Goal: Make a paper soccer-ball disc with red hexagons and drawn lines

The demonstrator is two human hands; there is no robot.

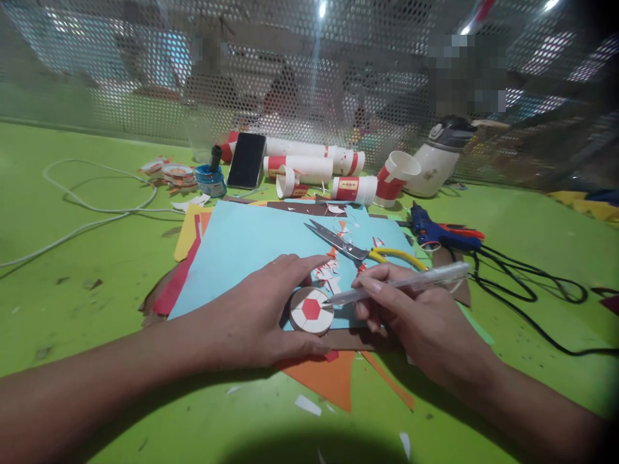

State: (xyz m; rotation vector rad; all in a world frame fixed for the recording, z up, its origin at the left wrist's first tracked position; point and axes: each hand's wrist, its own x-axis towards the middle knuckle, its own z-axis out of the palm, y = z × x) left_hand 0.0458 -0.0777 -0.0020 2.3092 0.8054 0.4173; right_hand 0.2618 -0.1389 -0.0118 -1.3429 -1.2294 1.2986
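Observation:
My left hand curves around a small round white disc, thumb at its near side and fingers at its far side. A red hexagon sits in the middle of the disc, with thin lines running out from it. Between thumb and fingers of my right hand is a clear pen, its tip at the disc's face beside the hexagon. Underneath lies light blue paper. Scissors with yellow handles rest on it just beyond my hands, among small white and red paper scraps.
Behind the paper are several paper cups, a phone, a blue glue bottle and a white kettle. A blue glue gun with a black cord lies right. A white cable loops left. Perforated mesh stands behind.

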